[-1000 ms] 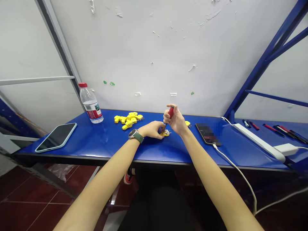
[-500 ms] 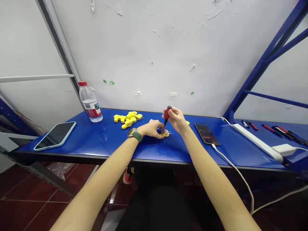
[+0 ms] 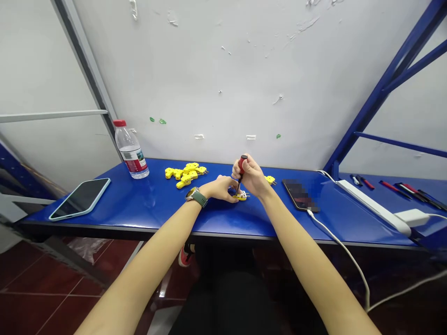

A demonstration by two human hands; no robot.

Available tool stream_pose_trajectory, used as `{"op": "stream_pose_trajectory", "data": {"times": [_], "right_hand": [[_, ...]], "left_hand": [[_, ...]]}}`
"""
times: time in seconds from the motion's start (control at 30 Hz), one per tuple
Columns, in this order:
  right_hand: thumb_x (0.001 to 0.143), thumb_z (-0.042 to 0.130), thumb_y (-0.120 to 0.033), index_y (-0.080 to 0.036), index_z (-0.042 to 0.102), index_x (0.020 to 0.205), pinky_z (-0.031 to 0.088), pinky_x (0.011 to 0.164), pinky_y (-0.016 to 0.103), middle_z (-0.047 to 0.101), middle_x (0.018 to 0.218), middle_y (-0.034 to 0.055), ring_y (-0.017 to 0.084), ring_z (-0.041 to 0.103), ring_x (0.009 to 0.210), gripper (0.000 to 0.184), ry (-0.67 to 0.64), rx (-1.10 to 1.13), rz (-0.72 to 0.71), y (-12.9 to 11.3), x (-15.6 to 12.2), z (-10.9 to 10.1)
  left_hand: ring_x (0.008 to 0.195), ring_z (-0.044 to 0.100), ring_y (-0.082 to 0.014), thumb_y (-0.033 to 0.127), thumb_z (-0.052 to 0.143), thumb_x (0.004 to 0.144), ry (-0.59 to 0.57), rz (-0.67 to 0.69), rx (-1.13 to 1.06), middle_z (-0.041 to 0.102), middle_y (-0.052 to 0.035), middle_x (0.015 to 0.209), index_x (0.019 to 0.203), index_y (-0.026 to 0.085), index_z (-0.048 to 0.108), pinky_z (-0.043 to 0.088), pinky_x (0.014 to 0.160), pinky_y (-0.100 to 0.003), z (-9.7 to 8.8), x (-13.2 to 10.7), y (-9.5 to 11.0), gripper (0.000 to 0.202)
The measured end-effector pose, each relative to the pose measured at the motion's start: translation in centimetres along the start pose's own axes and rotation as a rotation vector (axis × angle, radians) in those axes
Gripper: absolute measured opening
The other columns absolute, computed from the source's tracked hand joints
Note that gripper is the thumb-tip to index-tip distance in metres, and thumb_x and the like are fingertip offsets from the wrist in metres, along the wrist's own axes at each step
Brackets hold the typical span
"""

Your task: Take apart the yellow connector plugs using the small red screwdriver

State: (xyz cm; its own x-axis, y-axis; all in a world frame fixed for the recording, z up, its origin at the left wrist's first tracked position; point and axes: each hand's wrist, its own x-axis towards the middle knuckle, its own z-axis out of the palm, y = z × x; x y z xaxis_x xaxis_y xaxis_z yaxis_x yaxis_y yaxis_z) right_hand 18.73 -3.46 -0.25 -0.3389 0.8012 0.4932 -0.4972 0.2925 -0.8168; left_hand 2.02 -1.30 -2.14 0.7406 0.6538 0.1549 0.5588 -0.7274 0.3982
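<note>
Near the middle of the blue table (image 3: pixel 146 204), my left hand (image 3: pixel 222 188) pinches a small yellow plug (image 3: pixel 241 196) against the surface. The plug's pale inside faces up and two metal pins point right. My right hand (image 3: pixel 252 175) is closed around the red and black handle of a screwdriver (image 3: pixel 242 164). The screwdriver stands nearly upright, its shaft reaching down to the plug; where exactly the tip sits is too small to tell. Beyond my left wrist lies a group of yellow plugs (image 3: pixel 188 173). Another yellow plug (image 3: pixel 270 180) rests just behind my right wrist.
A water bottle (image 3: pixel 132 151) and a light-blue-edged phone (image 3: pixel 82 199) are on the left. To the right, a dark phone (image 3: pixel 299 195) is plugged into a white cable (image 3: pixel 344 246), beside a white power strip (image 3: pixel 373 207). Several pens and tools (image 3: pixel 401 189) lie farther right.
My right hand has turned and shifted slightly left with the screwdriver, which now stands more upright. More of the plug behind my right wrist shows. My left hand stays nearly still.
</note>
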Motion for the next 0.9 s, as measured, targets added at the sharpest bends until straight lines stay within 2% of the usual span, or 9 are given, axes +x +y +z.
{"op": "stream_pose_trajectory", "data": {"times": [0.1,0.17,0.27,0.37,0.5,0.63,0.73,0.83,0.9], "right_hand": [[0.077,0.081,-0.065,-0.023,0.060,0.089,0.048,0.066,0.031,0.056,0.082,0.0008,0.015,0.053,0.070,0.049,-0.007,-0.037,0.009,-0.1,0.0,-0.4],[0.079,0.078,-0.066,-0.021,0.066,0.093,0.046,0.063,0.031,0.053,0.076,0.0003,0.015,0.050,0.066,0.049,-0.061,-0.057,0.049,-0.2,-0.1,-0.3],[0.085,0.072,-0.065,-0.021,0.067,0.099,0.041,0.058,0.029,0.042,0.066,-0.0035,0.013,0.040,0.058,0.046,-0.124,-0.050,0.089,-0.2,-0.3,0.2],[0.086,0.066,-0.072,-0.023,0.063,0.103,0.038,0.054,0.028,0.037,0.063,-0.0055,0.012,0.034,0.055,0.051,-0.124,-0.040,0.093,-0.1,-0.4,0.9],[0.082,0.079,-0.061,-0.027,0.053,0.096,0.038,0.055,0.026,0.047,0.068,-0.0055,0.012,0.040,0.056,0.045,-0.067,-0.054,0.019,0.1,-0.3,0.8],[0.083,0.077,-0.061,-0.024,0.057,0.087,0.047,0.064,0.030,0.059,0.080,0.0011,0.015,0.054,0.070,0.043,0.026,-0.064,-0.058,0.1,0.1,-0.2],[0.087,0.071,-0.064,-0.023,0.062,0.091,0.045,0.059,0.031,0.050,0.070,-0.0013,0.014,0.047,0.060,0.042,0.042,-0.024,-0.011,-0.1,0.2,-0.3],[0.090,0.068,-0.062,-0.026,0.061,0.096,0.038,0.053,0.030,0.036,0.060,-0.0062,0.012,0.033,0.050,0.038,0.042,0.006,0.037,-0.4,0.1,0.3],[0.090,0.065,-0.067,-0.027,0.059,0.096,0.034,0.052,0.028,0.031,0.057,-0.0078,0.012,0.027,0.048,0.042,0.017,0.017,0.058,-0.5,-0.1,0.6]], "left_hand": [[0.096,0.071,-0.0235,0.038,0.079,0.076,-0.015,-0.014,0.004,0.078,-0.0035,0.100,0.099,0.022,0.076,0.052,0.091,-0.033,0.0,0.0,0.0,0.028],[0.099,0.071,-0.0237,0.037,0.078,0.076,-0.009,-0.004,-0.009,0.077,-0.0036,0.102,0.101,0.022,0.076,0.052,0.092,-0.033,0.0,0.0,0.1,0.029],[0.098,0.070,-0.0242,0.035,0.079,0.075,0.016,-0.001,-0.016,0.077,-0.0047,0.104,0.103,0.021,0.074,0.053,0.091,-0.034,0.4,0.0,-0.1,0.032],[0.095,0.070,-0.0243,0.033,0.079,0.074,0.035,-0.022,-0.030,0.076,-0.0060,0.105,0.104,0.020,0.073,0.055,0.087,-0.034,0.7,0.1,-0.6,0.033],[0.097,0.070,-0.0227,0.033,0.076,0.077,0.012,0.033,-0.079,0.076,-0.0040,0.105,0.102,0.022,0.073,0.054,0.089,-0.033,0.7,0.2,-0.7,0.028],[0.094,0.071,-0.0230,0.036,0.077,0.077,-0.002,0.012,-0.027,0.077,-0.0031,0.101,0.096,0.021,0.073,0.052,0.090,-0.034,0.1,0.1,0.0,0.024],[0.095,0.071,-0.0235,0.037,0.076,0.078,-0.007,-0.004,0.008,0.077,-0.0029,0.101,0.095,0.022,0.073,0.051,0.088,-0.033,0.0,0.1,0.4,0.024],[0.094,0.071,-0.0228,0.038,0.077,0.077,-0.009,-0.019,-0.005,0.077,-0.0031,0.101,0.094,0.021,0.072,0.051,0.084,-0.031,0.0,0.0,0.4,0.024],[0.094,0.070,-0.0222,0.038,0.077,0.077,-0.006,-0.019,-0.024,0.076,-0.0028,0.101,0.094,0.021,0.072,0.051,0.083,-0.030,0.0,0.0,0.3,0.025]]}}
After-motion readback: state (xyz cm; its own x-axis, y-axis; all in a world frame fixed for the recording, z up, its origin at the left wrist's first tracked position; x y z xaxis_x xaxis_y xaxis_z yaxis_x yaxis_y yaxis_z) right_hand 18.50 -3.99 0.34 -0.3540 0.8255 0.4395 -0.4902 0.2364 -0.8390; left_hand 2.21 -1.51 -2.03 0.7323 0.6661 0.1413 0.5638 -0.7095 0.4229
